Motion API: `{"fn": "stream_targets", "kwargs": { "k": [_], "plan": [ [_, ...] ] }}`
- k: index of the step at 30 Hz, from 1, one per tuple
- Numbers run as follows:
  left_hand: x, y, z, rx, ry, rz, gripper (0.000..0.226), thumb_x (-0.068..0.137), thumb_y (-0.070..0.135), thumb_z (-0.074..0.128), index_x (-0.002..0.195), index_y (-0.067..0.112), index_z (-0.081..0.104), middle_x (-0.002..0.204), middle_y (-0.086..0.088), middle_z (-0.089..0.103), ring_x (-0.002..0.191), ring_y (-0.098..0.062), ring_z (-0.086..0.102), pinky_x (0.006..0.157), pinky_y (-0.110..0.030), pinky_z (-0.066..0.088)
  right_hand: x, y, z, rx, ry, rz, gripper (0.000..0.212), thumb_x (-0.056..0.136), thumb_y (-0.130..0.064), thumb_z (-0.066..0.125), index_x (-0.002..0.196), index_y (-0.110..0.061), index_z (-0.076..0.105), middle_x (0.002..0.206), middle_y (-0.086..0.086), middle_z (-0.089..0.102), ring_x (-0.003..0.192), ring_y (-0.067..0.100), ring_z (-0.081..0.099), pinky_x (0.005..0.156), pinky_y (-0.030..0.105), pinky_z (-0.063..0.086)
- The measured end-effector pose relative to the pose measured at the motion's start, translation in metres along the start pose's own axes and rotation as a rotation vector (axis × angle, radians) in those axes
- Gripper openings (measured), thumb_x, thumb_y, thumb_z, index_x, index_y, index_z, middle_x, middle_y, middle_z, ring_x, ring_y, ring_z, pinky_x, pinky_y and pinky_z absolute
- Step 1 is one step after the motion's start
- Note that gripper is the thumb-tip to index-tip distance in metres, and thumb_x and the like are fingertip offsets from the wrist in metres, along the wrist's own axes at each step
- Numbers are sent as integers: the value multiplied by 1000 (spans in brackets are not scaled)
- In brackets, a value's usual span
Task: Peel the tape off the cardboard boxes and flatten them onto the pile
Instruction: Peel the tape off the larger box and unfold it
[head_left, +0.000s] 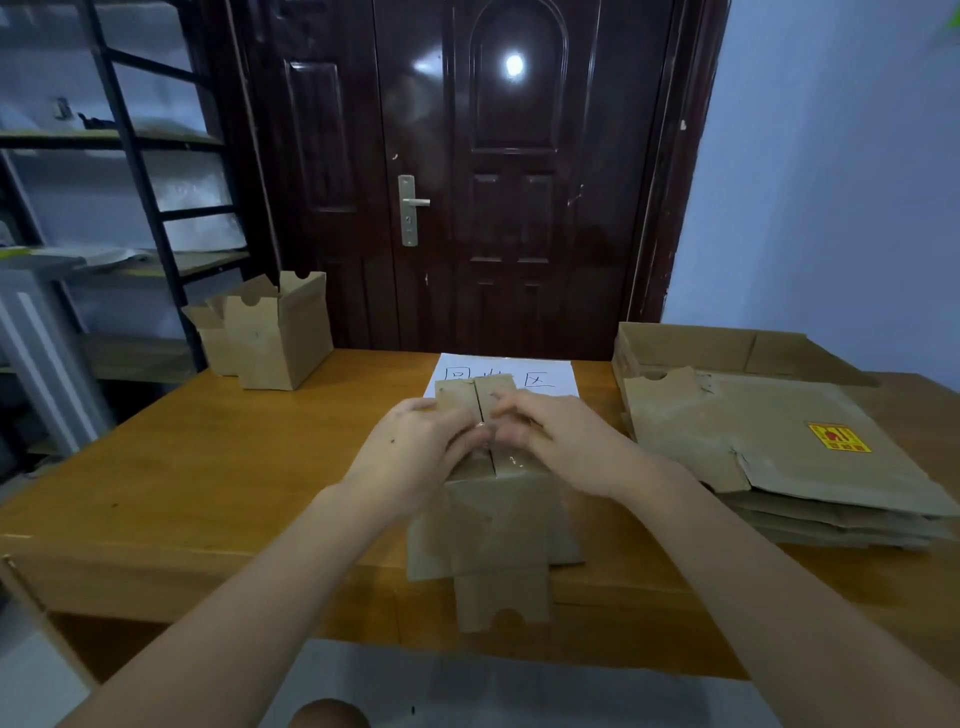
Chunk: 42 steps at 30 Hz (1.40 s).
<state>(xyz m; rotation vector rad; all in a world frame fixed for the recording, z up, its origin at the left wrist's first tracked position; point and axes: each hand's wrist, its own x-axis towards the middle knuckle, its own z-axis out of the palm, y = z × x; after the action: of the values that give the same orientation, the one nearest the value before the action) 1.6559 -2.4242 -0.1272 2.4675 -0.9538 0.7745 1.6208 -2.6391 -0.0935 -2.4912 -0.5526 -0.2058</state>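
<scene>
Left to right: two open boxes (270, 332) wait at the table's (171, 467) far left; at centre the small cardboard box (493, 499) is held on top by the left hand (421, 447), fingers curled at the seam, while the right hand (550, 441) pinches at clear tape (488, 441) there, and the flattened pile (789, 457) lies right. Risk: tape could be torn mid-strip or the paper face stripped if pulled steeply. The box is seen brown, worn, top flaps closed, a near flap hanging over the table edge.

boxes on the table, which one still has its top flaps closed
The box under both hands at the table's centre; the two at the far left stand with flaps open.
</scene>
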Motion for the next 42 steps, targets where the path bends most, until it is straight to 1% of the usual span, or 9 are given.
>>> {"fn": "stream_targets", "kwargs": {
  "k": [5,10,14,18,24,29,35,38,42],
  "plan": [
    [4,6,1,89,-16,31,65,103,65,15,87,22,61,69,10,62,65,-13,59,104,-27,39,-8,4,13,-41,89,-23,5,101,-23,60,96,-22,61,94,-3,69,90,15,61,78,34,46],
    [4,19,-14,-144,-108,-126,37,96,57,58,129,41,59,95,19,70,82,0,59,66,-12,37,-15,3,20,-105,104,8,11,107,-32,45,102,-25,52,100,1,69,91,18,61,80,44,52],
    [-2,22,-11,-127,-71,-122,23,95,52,62,111,36,67,89,16,66,83,-4,60,69,-21,47,-15,5,15,25,78,47,27,106,-40,46,96,-19,59,106,-1,70,99,15,62,87,45,51],
    [-9,21,-3,53,-124,-72,55,99,64,26,108,27,66,99,14,64,90,-11,60,80,-27,49,-18,6,1,207,-15,52,2,95,-29,70,94,-28,72,153,-5,48,142,-1,38,115,31,37],
    [-12,24,7,193,43,15,45,108,49,31,87,24,62,71,10,65,66,-17,62,76,-26,44,-23,-7,11,15,99,78,27,103,-19,55,81,-36,55,137,-9,60,129,12,47,110,36,38],
    [-9,21,11,181,14,59,55,107,53,21,86,22,61,72,9,66,65,-17,62,82,-31,46,-34,-3,22,-23,171,67,16,108,-26,44,99,-25,57,141,-8,58,130,11,51,108,34,44],
    [-14,24,10,230,172,132,42,104,46,36,84,23,64,63,9,67,65,-17,68,73,-24,47,-36,0,1,116,49,82,24,92,-29,73,116,-31,71,161,-8,37,132,11,54,110,34,45],
    [-14,29,4,194,151,133,40,105,47,37,90,23,65,70,9,68,69,-16,69,72,-24,48,-34,-7,1,196,108,120,11,91,-19,74,91,-31,76,154,-4,48,137,12,49,113,29,37],
    [-12,23,-6,-135,-124,-114,52,93,65,36,120,29,61,109,17,67,102,-5,62,81,-23,48,-31,-10,10,-35,138,92,6,100,-21,61,95,-21,64,133,-5,60,121,13,56,101,29,43]
  ]
}}
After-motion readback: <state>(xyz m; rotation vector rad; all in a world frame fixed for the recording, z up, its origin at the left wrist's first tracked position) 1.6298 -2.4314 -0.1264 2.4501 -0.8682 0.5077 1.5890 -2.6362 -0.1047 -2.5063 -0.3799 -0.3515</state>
